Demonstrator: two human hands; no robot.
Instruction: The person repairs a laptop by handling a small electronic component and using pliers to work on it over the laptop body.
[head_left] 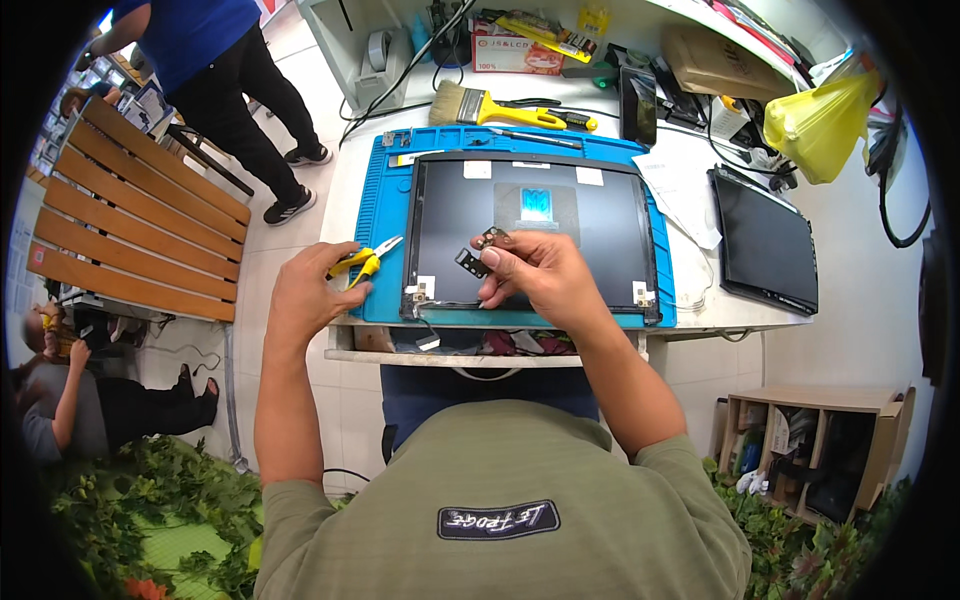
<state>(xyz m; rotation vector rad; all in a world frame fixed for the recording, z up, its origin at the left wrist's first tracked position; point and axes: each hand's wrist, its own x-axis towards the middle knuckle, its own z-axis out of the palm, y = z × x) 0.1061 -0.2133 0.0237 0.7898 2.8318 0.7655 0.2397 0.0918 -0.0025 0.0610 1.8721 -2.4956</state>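
Observation:
My left hand [312,290] is closed on yellow-handled pliers [365,264] at the left side of the blue work mat [386,200], their silver jaws pointing up and right. My right hand [532,272] pinches small black metal parts with holes [471,262] over a dark laptop screen lid [605,220], which lies on the mat with pale tabs and metal fittings at its corners. A short cable with a pale connector [428,342] hangs over the lid's lower left edge.
A yellow brush [520,115], phone [637,105], papers [677,200] and black screen [762,240] surround the mat. A yellow bag [810,130] hangs right, above a low wooden shelf [805,400]. People [215,60] stand or sit leftward near a slatted wooden bench [140,230].

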